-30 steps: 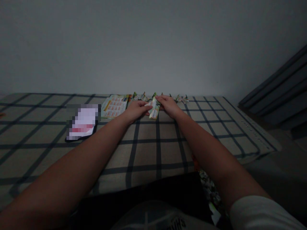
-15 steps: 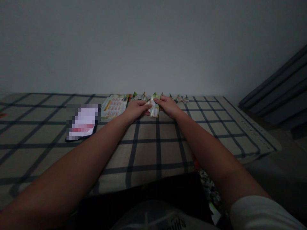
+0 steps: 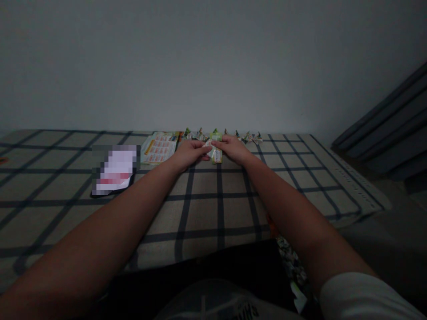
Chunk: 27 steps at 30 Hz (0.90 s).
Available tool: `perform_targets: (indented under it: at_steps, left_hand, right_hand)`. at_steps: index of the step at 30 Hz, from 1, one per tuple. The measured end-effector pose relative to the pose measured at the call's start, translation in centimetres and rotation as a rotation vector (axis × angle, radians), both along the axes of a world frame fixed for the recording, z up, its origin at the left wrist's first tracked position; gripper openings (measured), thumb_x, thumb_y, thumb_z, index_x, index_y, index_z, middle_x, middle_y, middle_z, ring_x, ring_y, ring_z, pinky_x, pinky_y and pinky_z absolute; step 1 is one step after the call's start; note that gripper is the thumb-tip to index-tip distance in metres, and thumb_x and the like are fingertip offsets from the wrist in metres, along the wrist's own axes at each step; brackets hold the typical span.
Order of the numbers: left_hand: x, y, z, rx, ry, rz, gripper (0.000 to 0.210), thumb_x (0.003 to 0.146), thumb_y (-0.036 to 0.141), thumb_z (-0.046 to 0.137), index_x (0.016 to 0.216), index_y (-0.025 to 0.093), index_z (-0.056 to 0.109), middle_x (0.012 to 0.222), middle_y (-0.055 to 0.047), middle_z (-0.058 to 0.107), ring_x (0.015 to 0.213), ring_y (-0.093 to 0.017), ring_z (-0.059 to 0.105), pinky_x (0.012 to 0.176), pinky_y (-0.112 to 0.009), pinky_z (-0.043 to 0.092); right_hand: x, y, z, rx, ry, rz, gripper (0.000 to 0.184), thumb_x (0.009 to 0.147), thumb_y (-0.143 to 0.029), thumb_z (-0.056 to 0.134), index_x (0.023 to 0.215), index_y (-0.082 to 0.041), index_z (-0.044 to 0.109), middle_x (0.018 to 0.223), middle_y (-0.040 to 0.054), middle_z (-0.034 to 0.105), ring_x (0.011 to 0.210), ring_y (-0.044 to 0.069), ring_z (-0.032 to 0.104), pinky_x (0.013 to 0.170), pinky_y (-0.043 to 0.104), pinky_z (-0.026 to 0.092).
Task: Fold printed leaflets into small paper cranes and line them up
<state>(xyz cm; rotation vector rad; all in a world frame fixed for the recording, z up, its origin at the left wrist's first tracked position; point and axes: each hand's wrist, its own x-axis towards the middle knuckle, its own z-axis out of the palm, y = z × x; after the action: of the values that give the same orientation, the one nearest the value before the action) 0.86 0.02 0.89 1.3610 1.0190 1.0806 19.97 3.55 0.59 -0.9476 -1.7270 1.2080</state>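
Note:
Between my two hands is a narrow strip of printed green-and-white paper (image 3: pixel 216 154), held upright just above the cloth. My left hand (image 3: pixel 190 153) pinches its left side, thumb in front. From the other side my right hand (image 3: pixel 234 149) grips it, its thumb lying across the front. Behind my hands, several small folded paper pieces (image 3: pixel 253 138) in green and white stand in a row near the wall. To the left of my left hand lies a flat stack of printed sheets (image 3: pixel 160 147).
A phone with a blurred screen (image 3: pixel 116 169) rests on the checked tablecloth (image 3: pixel 203 213) at left. A pale wall (image 3: pixel 213 66) rises behind the table. Several folded paper pieces (image 3: pixel 293 262) sit low by my right arm. Dark folded fabric (image 3: pixel 390 115) hangs at right.
The paper strip has turned slightly and shifted a little right, showing more of its green top. My right thumb has moved slightly down and left along it.

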Motion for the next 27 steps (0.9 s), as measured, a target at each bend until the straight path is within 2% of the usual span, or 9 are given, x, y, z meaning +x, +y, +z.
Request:
perform_targets:
  at_steps: [5, 10, 13, 16, 20, 24, 27]
  left_hand:
    - [-0.02, -0.02, 0.11, -0.028, 0.034, -0.011, 0.045, 0.059, 0.048, 0.095, 0.081, 0.012, 0.081, 0.074, -0.007, 0.075, 0.063, -0.012, 0.067, 0.065, -0.022, 0.058]
    - [0.13, -0.03, 0.09, -0.022, -0.021, 0.029, 0.042, 0.06, 0.047, 0.095, 0.079, 0.013, 0.079, 0.075, -0.006, 0.075, 0.063, -0.011, 0.067, 0.065, -0.022, 0.058]
    - [0.12, 0.06, 0.04, -0.054, -0.005, 0.026, 0.04, 0.061, 0.044, 0.095, 0.079, 0.013, 0.079, 0.07, -0.005, 0.073, 0.06, -0.01, 0.065, 0.063, -0.02, 0.057]
    - [0.12, 0.15, 0.01, -0.072, -0.015, 0.01, 0.037, 0.061, 0.041, 0.095, 0.079, 0.012, 0.079, 0.072, -0.006, 0.074, 0.062, -0.01, 0.066, 0.064, -0.02, 0.057]
    - [0.15, 0.18, -0.01, -0.016, -0.066, 0.052, 0.039, 0.06, 0.042, 0.094, 0.08, 0.013, 0.079, 0.078, -0.005, 0.075, 0.068, -0.011, 0.066, 0.068, -0.021, 0.058]
    - [0.15, 0.15, 0.03, 0.028, -0.083, 0.091, 0.043, 0.061, 0.045, 0.093, 0.086, 0.013, 0.079, 0.085, -0.006, 0.076, 0.073, -0.012, 0.067, 0.069, -0.022, 0.057]
    - [0.22, 0.04, 0.14, 0.033, -0.039, 0.109, 0.04, 0.063, 0.047, 0.091, 0.082, 0.013, 0.077, 0.08, -0.005, 0.074, 0.07, -0.012, 0.065, 0.069, -0.024, 0.056]
  right_hand:
    - [0.03, -0.09, 0.06, 0.036, -0.067, -0.083, 0.031, 0.083, -0.044, 0.077, 0.074, -0.017, 0.065, 0.065, -0.0014, 0.06, 0.062, 0.013, 0.051, 0.058, 0.025, 0.041]
    - [-0.11, -0.38, 0.32, 0.021, 0.005, -0.015, 0.028, 0.083, -0.043, 0.077, 0.085, -0.017, 0.07, 0.08, 0.0023, 0.07, 0.074, 0.016, 0.06, 0.068, 0.027, 0.049]
    - [-0.22, -0.55, 0.4, 0.002, -0.001, -0.021, 0.027, 0.082, -0.042, 0.079, 0.084, -0.017, 0.069, 0.08, 0.003, 0.07, 0.074, 0.016, 0.061, 0.068, 0.028, 0.049]
    - [-0.34, -0.59, 0.36, 0.011, -0.024, -0.052, 0.03, 0.082, -0.045, 0.08, 0.082, -0.018, 0.067, 0.075, 0.0026, 0.067, 0.074, 0.017, 0.06, 0.066, 0.028, 0.048]
    - [-0.41, -0.39, 0.18, 0.031, -0.005, -0.057, 0.035, 0.083, -0.05, 0.077, 0.08, -0.019, 0.062, 0.071, -0.0003, 0.062, 0.071, 0.015, 0.056, 0.065, 0.027, 0.045]
    - [-0.22, -0.19, 0.08, 0.025, -0.034, -0.022, 0.04, 0.084, -0.05, 0.075, 0.07, -0.02, 0.053, 0.063, -0.0044, 0.05, 0.06, 0.011, 0.044, 0.057, 0.024, 0.034]
    - [-0.16, -0.28, 0.19, 0.047, -0.082, -0.054, 0.043, 0.085, -0.047, 0.076, 0.066, -0.021, 0.047, 0.06, -0.0055, 0.044, 0.058, 0.011, 0.039, 0.054, 0.024, 0.029]
